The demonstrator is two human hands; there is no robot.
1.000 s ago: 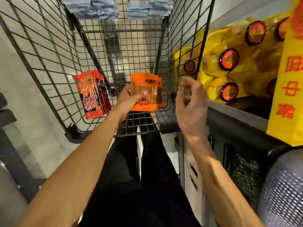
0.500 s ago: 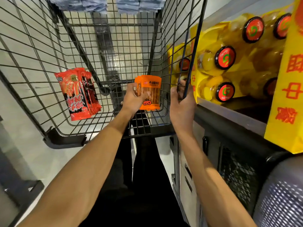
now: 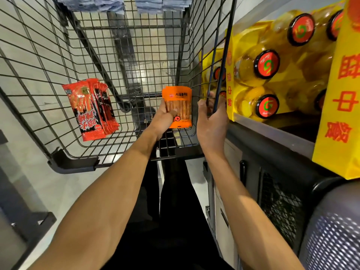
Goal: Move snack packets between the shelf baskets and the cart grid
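Note:
My left hand (image 3: 163, 119) grips an orange snack packet (image 3: 178, 106) and holds it upright against the near wall of the black wire cart (image 3: 124, 61). My right hand (image 3: 211, 115) is curled round the wires at the cart's right rear corner. A stack of red snack packets (image 3: 91, 110) hangs on the cart's left grid wall. Grey-blue packets (image 3: 161, 3) show at the top edge of the view.
To the right, a shelf (image 3: 282, 129) holds yellow packs of bottles with red and black caps (image 3: 266, 64). A yellow sign with red characters (image 3: 342, 98) hangs at the far right. A grey perforated object (image 3: 335, 230) is at the lower right. My dark trousers show below.
My right hand has gone from hovering in the air to gripping the cart's right corner wires. The orange packet in my left hand has shifted slightly right and stands more upright.

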